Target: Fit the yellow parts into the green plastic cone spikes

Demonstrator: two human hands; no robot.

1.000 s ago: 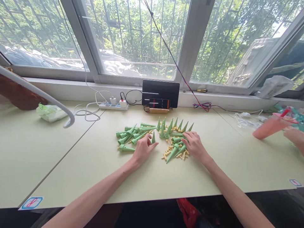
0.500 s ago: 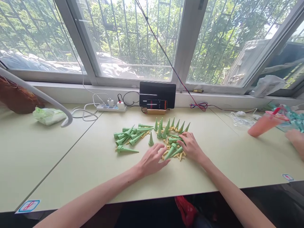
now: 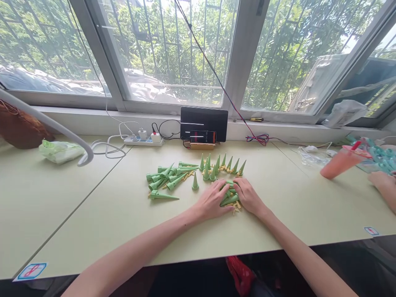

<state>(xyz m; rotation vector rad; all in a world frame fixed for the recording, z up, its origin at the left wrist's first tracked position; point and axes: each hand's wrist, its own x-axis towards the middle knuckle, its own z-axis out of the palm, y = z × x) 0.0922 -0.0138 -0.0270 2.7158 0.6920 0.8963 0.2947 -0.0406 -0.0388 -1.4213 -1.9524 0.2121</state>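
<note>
Between my two hands lies a small heap of green plastic spikes (image 3: 229, 200) mixed with small yellow pieces (image 3: 235, 210). My left hand (image 3: 213, 201) is laid over the heap's left side, fingers stretched out and hiding part of it. Against the right side rests my right hand (image 3: 250, 196), its fingers apart and bent slightly over the spikes. Behind the hands, several green spikes (image 3: 218, 163) stand points up, yellow bits around their bases. A single upright spike (image 3: 195, 182) stands left of them. Farther left is a pile of spikes lying down (image 3: 167, 176), one separate spike (image 3: 163, 196) in front.
At the back, a phone (image 3: 202, 137) leans before a black tablet (image 3: 204, 119). A power strip (image 3: 144, 141) and cables lie left of it. On the right are a pink drink cup (image 3: 342, 163) and another person's hand (image 3: 383, 183). A light-green bag (image 3: 60, 151) sits at left.
My left hand has moved right and forward onto the heap, closer to my right hand. The right hand has shifted slightly down along the heap's side.
</note>
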